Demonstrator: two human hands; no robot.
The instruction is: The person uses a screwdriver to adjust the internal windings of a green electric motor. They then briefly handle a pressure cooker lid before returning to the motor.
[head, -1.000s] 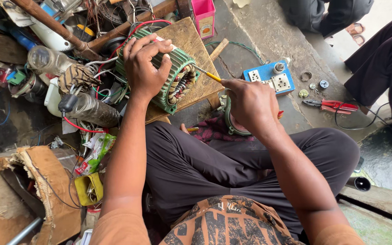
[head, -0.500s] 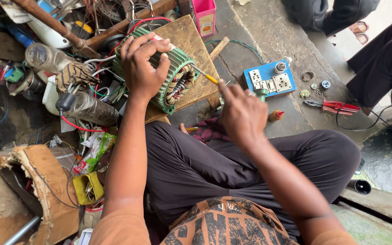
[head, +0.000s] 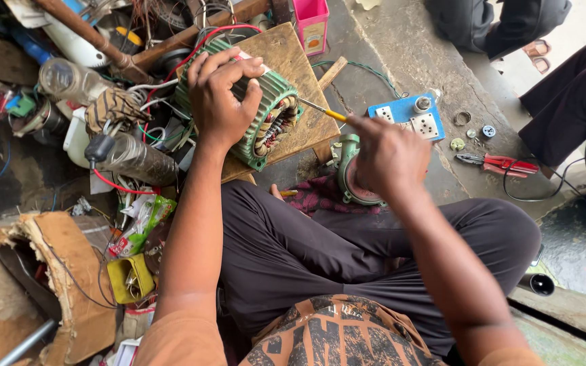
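A green finned motor stator (head: 269, 112) with copper windings lies on its side on a wooden block (head: 293, 64). My left hand (head: 222, 98) rests on top of the stator and grips it. My right hand (head: 388, 156) holds a thin yellow-handled tool (head: 320, 110) whose metal tip points into the stator's open end. A green motor end cover (head: 348, 163) lies on a dark red cloth below my right hand, beside my crossed legs in dark trousers.
A blue socket board (head: 412, 118), small metal parts and red pliers (head: 500, 163) lie on the concrete floor at right. Another person's legs (head: 578, 115) are at the far right. Bottles, wires and scrap crowd the left. A pink box (head: 312, 24) stands behind the block.
My right hand has moved up and left from the end cover toward the stator, bringing the tool's tip to the windings. My left hand has stayed on the stator.
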